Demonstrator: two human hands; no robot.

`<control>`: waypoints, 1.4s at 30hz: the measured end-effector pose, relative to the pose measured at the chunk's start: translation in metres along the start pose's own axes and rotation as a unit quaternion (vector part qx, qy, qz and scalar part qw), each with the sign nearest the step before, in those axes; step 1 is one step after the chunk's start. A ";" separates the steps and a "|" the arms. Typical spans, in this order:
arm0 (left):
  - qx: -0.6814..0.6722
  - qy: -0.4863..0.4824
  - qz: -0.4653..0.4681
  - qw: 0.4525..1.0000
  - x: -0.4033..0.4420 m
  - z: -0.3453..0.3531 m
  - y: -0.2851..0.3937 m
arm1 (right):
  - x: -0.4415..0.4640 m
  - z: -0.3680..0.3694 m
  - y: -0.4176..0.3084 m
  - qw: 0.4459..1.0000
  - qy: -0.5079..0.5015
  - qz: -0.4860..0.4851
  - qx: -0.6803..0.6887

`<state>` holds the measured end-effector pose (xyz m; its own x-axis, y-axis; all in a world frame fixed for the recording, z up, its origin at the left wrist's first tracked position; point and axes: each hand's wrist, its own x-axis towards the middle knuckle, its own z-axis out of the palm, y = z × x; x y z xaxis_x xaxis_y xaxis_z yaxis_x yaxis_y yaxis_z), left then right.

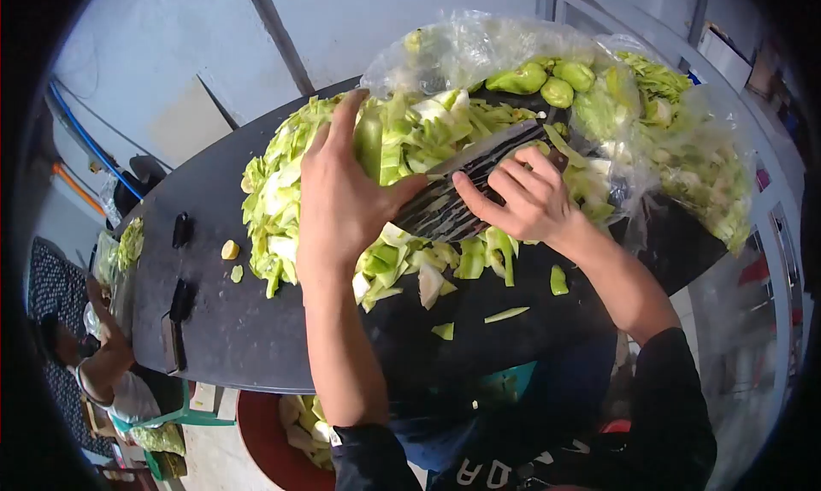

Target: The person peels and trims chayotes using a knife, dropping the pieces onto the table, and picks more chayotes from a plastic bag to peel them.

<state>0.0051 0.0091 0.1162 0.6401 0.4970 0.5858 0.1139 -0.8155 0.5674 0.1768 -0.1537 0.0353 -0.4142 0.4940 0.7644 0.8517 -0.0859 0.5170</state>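
My left hand (336, 187) holds a pale green chayote piece (369, 144) between its fingers and thumb, over a big heap of cut chayote slices (282, 170). In my right hand (526, 192) is a broad knife (445, 209) with a dark, streaked blade. Its blade slants across the heap, and the tip side lies close to my left thumb. Part of the handle is hidden by my right fingers. Loose slices (432, 281) lie in front of the blade.
Whole chayotes (547, 79) rest behind the heap beside clear plastic bags (701, 157) of cut pieces. Small black objects (181, 230) lie left on the dark table (231, 346). Below stands a red tub (256, 440) with pieces inside. Another person (107, 363) sits at far left.
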 end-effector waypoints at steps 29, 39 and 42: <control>-0.750 0.023 -0.253 0.610 -0.018 0.060 -0.032 | 0.027 -0.037 -0.007 0.591 -0.183 0.560 0.551; -0.757 -0.004 -0.213 0.618 -0.023 0.062 -0.028 | 0.019 -0.031 -0.002 0.574 -0.199 0.545 0.578; -0.746 -0.005 -0.236 0.623 -0.028 0.066 -0.014 | 0.018 -0.029 -0.003 0.560 -0.198 0.547 0.590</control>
<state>0.0353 -0.0128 0.0534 0.8084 0.5688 0.1514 -0.5369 0.6072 0.5857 0.1573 -0.1701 0.0585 0.4668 0.8778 0.1080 0.2416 -0.0091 -0.9703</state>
